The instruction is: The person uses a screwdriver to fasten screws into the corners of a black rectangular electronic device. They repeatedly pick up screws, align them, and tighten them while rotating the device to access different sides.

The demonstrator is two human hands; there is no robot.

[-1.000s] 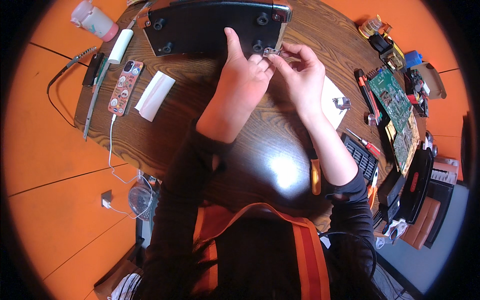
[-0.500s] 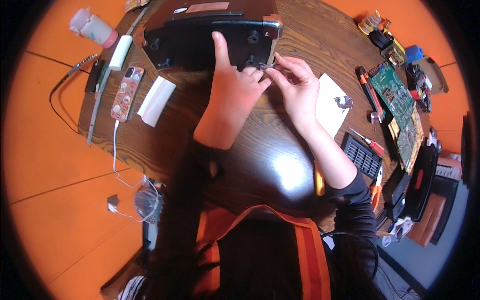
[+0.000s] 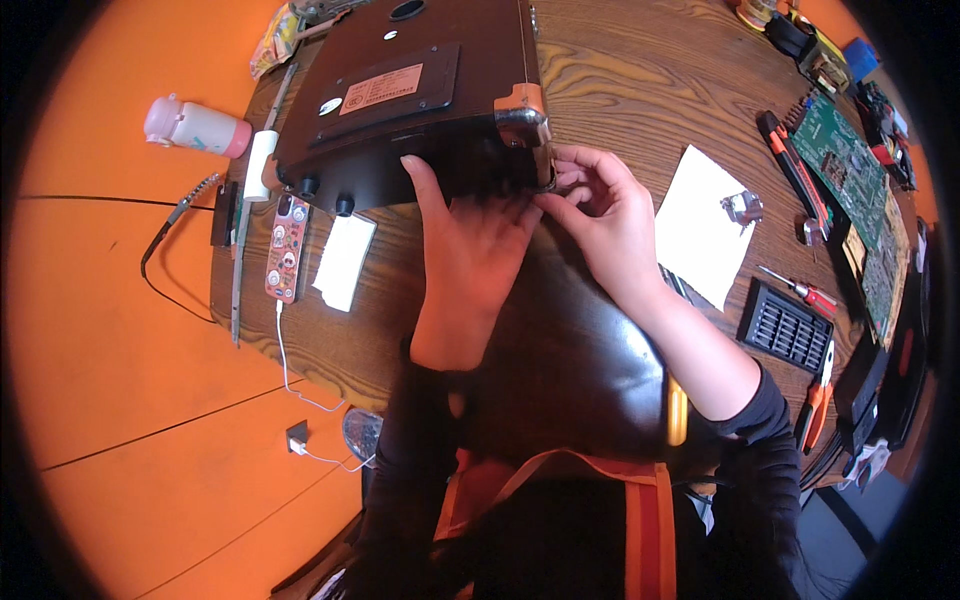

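Tipped since the earlier frame, the dark case (image 3: 425,128) is seen with more of its labelled side, at the far middle of the wood-grained table (image 3: 620,90). Fine print is carried by an orange label (image 3: 385,88). The left hand (image 3: 462,255) is spread open at the near edge; the right hand (image 3: 610,215) is half-curled at the near right corner, any hold hidden, cannot be told. Orange panels (image 3: 120,340) are seen left.

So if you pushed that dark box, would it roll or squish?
The box probably wouldn't roll: it looks flat-sided. It's likely too stiff to squish, with straight edges and a shiny corner cap. It may be heavy, being bulky.
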